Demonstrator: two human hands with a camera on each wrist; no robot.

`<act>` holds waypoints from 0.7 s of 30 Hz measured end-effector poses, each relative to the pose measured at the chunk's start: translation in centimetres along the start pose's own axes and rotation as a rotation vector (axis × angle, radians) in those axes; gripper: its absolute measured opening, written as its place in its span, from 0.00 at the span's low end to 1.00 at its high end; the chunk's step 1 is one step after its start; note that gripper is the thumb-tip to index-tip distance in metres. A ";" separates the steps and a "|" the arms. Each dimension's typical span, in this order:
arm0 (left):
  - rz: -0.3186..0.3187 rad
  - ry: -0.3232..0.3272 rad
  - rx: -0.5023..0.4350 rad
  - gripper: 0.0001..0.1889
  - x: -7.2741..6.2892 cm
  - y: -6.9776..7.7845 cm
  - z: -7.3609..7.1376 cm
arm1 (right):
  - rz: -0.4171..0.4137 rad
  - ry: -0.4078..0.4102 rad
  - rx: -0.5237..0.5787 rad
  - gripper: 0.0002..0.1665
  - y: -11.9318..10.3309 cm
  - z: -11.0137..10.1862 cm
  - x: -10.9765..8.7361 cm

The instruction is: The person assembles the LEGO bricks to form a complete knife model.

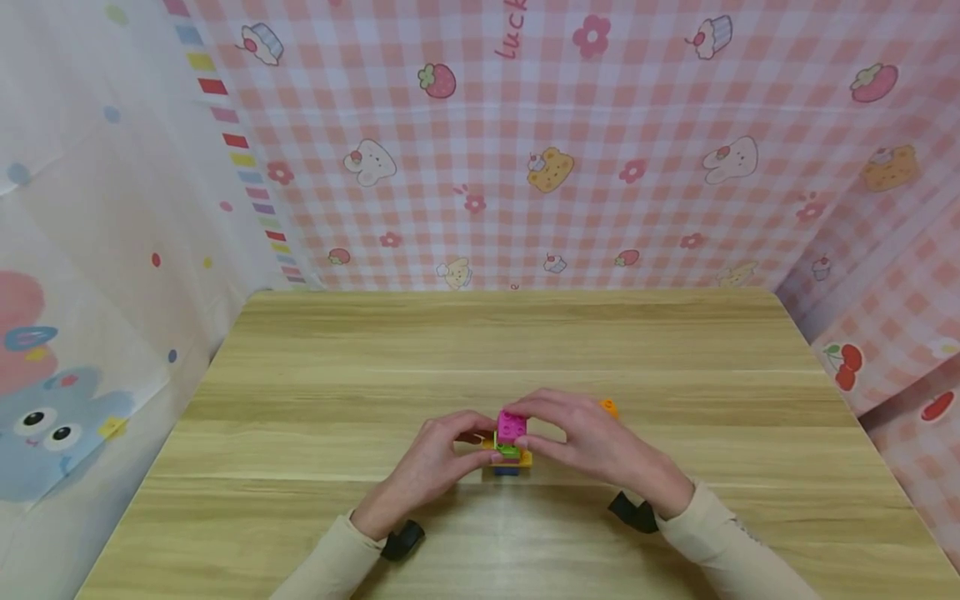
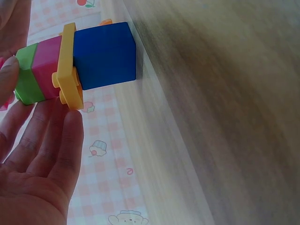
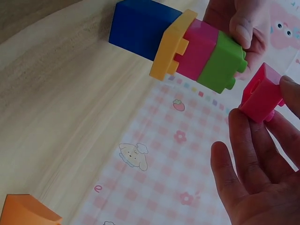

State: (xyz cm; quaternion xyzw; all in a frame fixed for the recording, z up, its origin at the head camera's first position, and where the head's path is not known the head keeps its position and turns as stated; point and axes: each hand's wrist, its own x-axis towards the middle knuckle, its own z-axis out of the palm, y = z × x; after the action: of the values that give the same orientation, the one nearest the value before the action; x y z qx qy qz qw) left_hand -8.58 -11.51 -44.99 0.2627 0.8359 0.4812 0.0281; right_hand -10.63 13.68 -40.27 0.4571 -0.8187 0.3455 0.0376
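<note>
A stack of toy building blocks stands on the table: a blue block (image 2: 105,56) at the bottom, then a yellow plate (image 2: 69,65), a pink block (image 2: 47,65) and a green block (image 3: 221,63). My left hand (image 1: 423,467) steadies this stack, its thumb and fingers on opposite sides near the green block. Just above, my right hand (image 1: 588,433) pinches a bright pink block (image 3: 262,96) between thumb and fingers. In the right wrist view a small gap separates that block from the green block's studs.
An orange block (image 1: 609,408) lies on the wooden table (image 1: 375,350) behind the right hand, partly hidden by it. Dark wrist straps (image 1: 403,540) hang under both forearms. A pink checked cloth (image 1: 495,217) hangs at the table's far edge.
</note>
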 end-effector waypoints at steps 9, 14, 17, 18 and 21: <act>0.017 0.000 -0.012 0.14 0.0 0.0 0.0 | -0.001 -0.031 0.004 0.19 0.0 0.4 0.1; 0.025 -0.004 -0.018 0.14 0.1 0.0 0.0 | 0.012 -0.047 0.008 0.17 0.1 0.6 0.1; 0.018 -0.009 -0.003 0.14 0.0 -0.1 -0.1 | 0.016 -0.053 -0.005 0.18 0.1 0.7 0.2; 0.014 -0.011 0.003 0.15 0.0 -0.1 -0.1 | 0.018 -0.055 -0.009 0.18 0.1 0.8 0.2; 0.008 -0.014 0.029 0.15 0.0 -0.1 -0.1 | 0.021 -0.055 -0.018 0.19 0.0 0.8 0.2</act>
State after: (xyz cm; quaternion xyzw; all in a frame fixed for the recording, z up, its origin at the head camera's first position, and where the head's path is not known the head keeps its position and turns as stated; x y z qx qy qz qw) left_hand -8.67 -11.63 -45.02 0.2700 0.8415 0.4672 0.0282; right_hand -10.56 13.08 -40.81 0.4576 -0.8271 0.3260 0.0155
